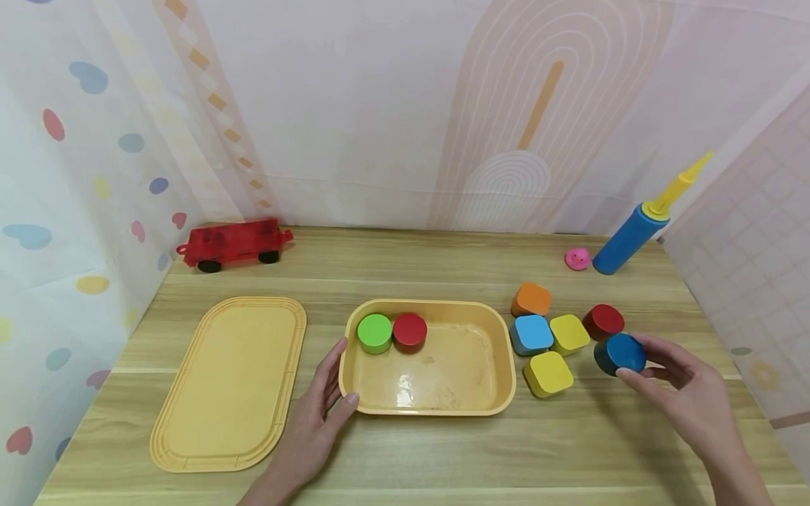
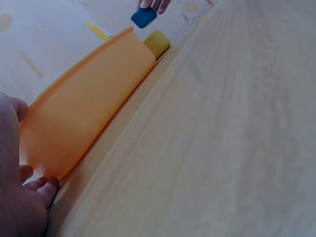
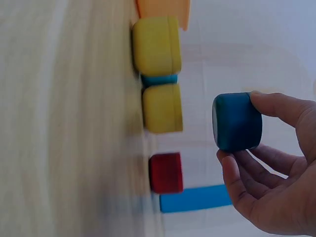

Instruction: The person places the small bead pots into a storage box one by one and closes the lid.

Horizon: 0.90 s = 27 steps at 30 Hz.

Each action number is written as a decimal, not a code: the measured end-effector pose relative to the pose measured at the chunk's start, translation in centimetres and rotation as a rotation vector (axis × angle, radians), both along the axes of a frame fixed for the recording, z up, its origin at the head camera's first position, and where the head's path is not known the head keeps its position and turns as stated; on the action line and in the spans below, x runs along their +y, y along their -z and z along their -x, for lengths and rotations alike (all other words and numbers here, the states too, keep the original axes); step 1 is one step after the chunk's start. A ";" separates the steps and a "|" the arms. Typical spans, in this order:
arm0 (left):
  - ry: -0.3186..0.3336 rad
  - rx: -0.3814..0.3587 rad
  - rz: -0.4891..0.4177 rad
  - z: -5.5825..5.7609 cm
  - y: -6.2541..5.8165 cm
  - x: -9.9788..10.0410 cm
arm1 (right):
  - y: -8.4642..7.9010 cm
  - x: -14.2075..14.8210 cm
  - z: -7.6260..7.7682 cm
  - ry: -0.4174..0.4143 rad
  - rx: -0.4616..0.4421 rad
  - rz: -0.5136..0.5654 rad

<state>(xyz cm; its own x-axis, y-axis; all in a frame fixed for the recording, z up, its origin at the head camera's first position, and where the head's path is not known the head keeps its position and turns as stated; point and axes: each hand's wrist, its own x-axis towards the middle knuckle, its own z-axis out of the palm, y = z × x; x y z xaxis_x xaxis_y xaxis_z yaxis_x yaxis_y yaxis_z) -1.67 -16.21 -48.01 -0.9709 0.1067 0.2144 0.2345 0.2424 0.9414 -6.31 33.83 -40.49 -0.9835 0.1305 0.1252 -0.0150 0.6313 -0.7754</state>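
A dark blue round block [image 1: 620,354] is pinched between the thumb and fingers of my right hand [image 1: 686,383]. The right wrist view shows this blue block [image 3: 237,121] lifted off the table. My left hand [image 1: 316,400] holds the left end of a yellow plastic tub [image 1: 508,383], its thumb at the front corner and its fingers along the side. Inside the tub, at the back left, a green round block [image 1: 375,333] and a red round block [image 1: 410,332] sit side by side. Another red round block [image 1: 603,322] stands on the table just behind the held one.
Between tub and right hand stand an orange block [image 1: 531,299], a light blue block [image 1: 531,334] and two yellow blocks [image 1: 569,333]. A yellow lid [image 1: 230,383] lies at left. Behind are a red toy wagon [image 1: 234,242], a pink duck [image 1: 577,258] and a blue pump [image 1: 631,239].
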 end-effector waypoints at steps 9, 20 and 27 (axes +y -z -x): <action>0.002 -0.006 -0.007 0.0 -0.1 0.0 | -1.1 -2.4 -0.1 -0.086 0.056 0.027; 0.001 -0.018 0.009 0.0 0.1 -0.1 | -1.6 -5.0 0.2 -0.205 0.092 0.036; 0.004 -0.018 0.007 0.1 0.0 -0.1 | -2.1 -6.7 0.7 -0.251 0.091 0.022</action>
<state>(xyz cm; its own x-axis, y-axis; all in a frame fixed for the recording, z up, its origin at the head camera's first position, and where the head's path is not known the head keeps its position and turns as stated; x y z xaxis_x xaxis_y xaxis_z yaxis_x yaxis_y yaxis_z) -1.72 -16.30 -48.00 -0.9741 0.1120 0.1962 0.2187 0.2484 0.9437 -7.02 27.14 -38.40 -0.9703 -0.1128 0.2141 -0.2392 0.5820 -0.7772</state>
